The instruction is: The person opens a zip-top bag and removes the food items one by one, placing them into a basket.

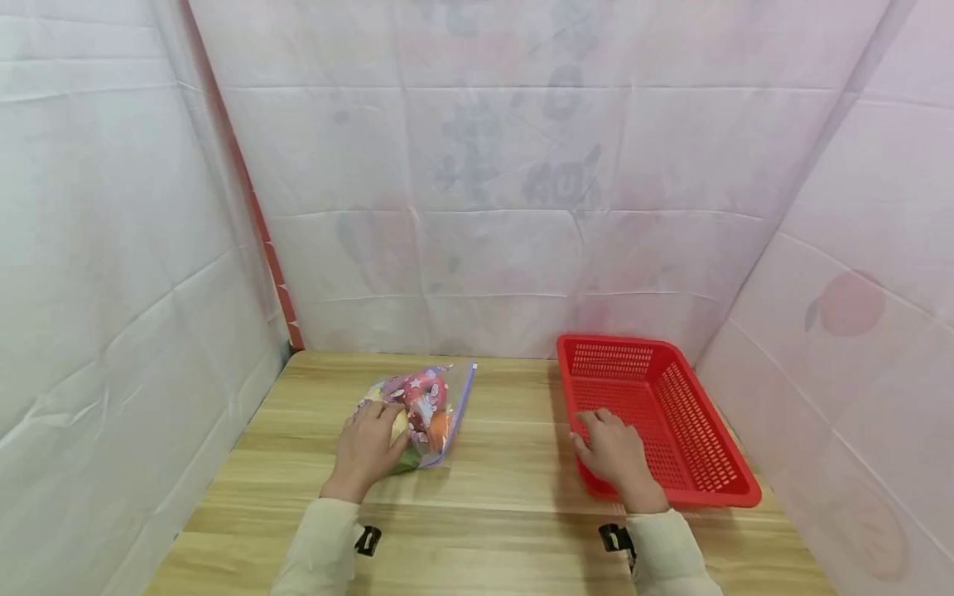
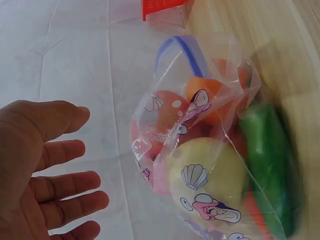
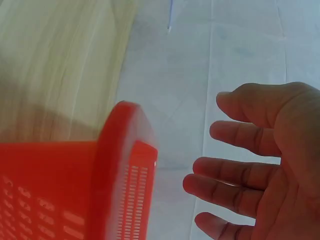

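From the left wrist alone, distinct shell prints on clear bag

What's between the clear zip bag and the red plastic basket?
Just bare wood-grain tabletop between the clear zip bag and the red plastic basket; the head view shows it.

A zip bag lies left of centre on the worktop, its zip strip along its right side and fruit-shaped pieces inside it. Well apart to its right sits a basket, near the right sheet. A back sheet hangs behind both. The left hand's fingers are above the bag, the right hand's fingers above the basket's left rim, neither touching.
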Tool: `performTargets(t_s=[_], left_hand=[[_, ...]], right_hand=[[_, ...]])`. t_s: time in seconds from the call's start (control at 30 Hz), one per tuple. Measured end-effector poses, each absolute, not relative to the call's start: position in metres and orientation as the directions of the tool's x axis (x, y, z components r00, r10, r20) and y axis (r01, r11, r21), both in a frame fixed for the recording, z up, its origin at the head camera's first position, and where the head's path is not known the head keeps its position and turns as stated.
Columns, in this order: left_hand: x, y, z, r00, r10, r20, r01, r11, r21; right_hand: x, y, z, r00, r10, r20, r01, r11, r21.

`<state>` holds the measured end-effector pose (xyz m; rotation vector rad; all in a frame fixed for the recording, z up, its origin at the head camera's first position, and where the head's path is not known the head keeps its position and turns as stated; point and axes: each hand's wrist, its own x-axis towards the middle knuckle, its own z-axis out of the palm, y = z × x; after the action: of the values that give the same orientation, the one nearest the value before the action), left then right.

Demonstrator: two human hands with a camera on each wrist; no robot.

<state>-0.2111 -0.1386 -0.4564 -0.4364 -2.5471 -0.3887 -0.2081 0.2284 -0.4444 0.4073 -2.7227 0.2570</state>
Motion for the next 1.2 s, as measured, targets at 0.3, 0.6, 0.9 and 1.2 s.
performTargets(t_s=[0.3,0.6,0.9,1.2], left_hand=[[-0.201,-0.121,-0.468,-0.781,0.241,0.576,0.424,0.882,0.207],[-0.208,-0.106,-0.481,-0.755,0.259,0.602,0.472,0.853,0.225],[-0.223,-0.093,-0.493,-0.694,0.267,0.668,0.502,0.845,0.184],[-0.233,-0.084,-0.497,-0.695,0.265,0.668,0.506,0.841,0.192]], right_hand=[[-0.209,0.213,-0.448,-0.863,-0.244,0.442,-0.351,0.920,-0.177],[-0.214,0.200,-0.457,-0.865,-0.250,0.436,-0.372,0.901,-0.222],[-0.220,0.190,-0.465,-0.870,-0.260,0.420,-0.387,0.887,-0.251],[-0.225,0.183,-0.473,-0.896,-0.259,0.360,-0.371,0.883,-0.287]])
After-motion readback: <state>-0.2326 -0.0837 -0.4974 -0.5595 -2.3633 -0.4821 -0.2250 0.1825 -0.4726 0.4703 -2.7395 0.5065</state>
